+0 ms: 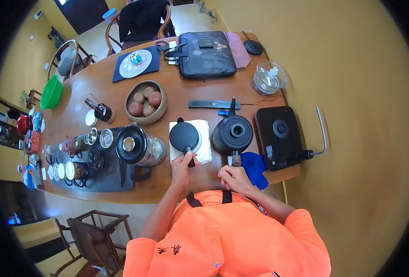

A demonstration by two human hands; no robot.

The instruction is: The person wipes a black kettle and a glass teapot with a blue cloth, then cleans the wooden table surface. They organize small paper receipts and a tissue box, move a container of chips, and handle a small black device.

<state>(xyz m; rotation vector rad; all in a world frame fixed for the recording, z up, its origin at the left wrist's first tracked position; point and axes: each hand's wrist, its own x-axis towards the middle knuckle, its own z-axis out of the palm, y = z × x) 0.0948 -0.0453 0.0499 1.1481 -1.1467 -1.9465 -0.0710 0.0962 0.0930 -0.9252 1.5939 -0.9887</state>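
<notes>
A small black teapot [184,136] with a flat round lid sits on a folded white cloth [205,152]. Its short handle points toward me, and my left hand [182,169] is closed round that handle. Just right of it stands a black kettle [232,134] with a round lid knob, its spout pointing away and its stubby grey-ended handle toward me. My right hand [237,177] lies curled at the table's front edge, just below the kettle's handle and apart from it. Whether anything is inside those curled fingers is hidden.
To the right are a black flat heating base [278,136] with a bent metal tube [322,131], a blue cloth [254,171] and a lidded glass bowl [267,81]. Leftward stand a large glass kettle [151,150], a basket [163,106] of clay cups and a tea tray [110,182]. A laptop bag [207,62] lies behind.
</notes>
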